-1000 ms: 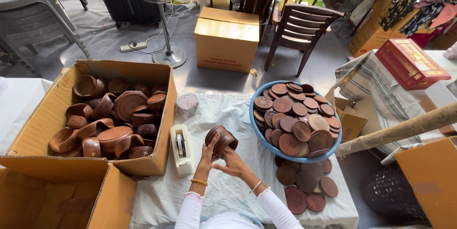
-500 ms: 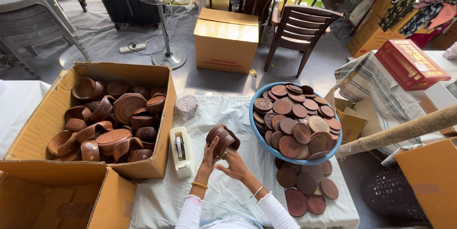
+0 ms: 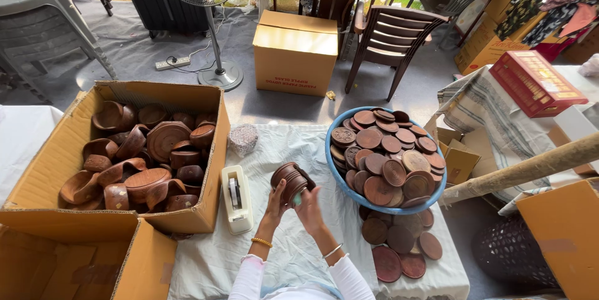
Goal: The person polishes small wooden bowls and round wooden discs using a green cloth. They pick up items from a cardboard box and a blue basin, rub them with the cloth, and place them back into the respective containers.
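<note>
Both hands, left hand (image 3: 274,203) and right hand (image 3: 310,208), grip a brown wooden cup (image 3: 292,181) above the cloth-covered table (image 3: 293,256). A blue basin (image 3: 349,183) of wooden lids (image 3: 384,156) sits just right.

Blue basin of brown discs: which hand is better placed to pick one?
Probably the right hand: it sits nearer the blue basin, while the left hand grips the brown holder on the tape dispenser side.

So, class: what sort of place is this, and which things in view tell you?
Probably a makeshift packing area for wooden craft goods: a cardboard box full of wooden holders, a blue basin heaped with round wooden discs, and a tape dispenser on the cloth-covered table.
</note>
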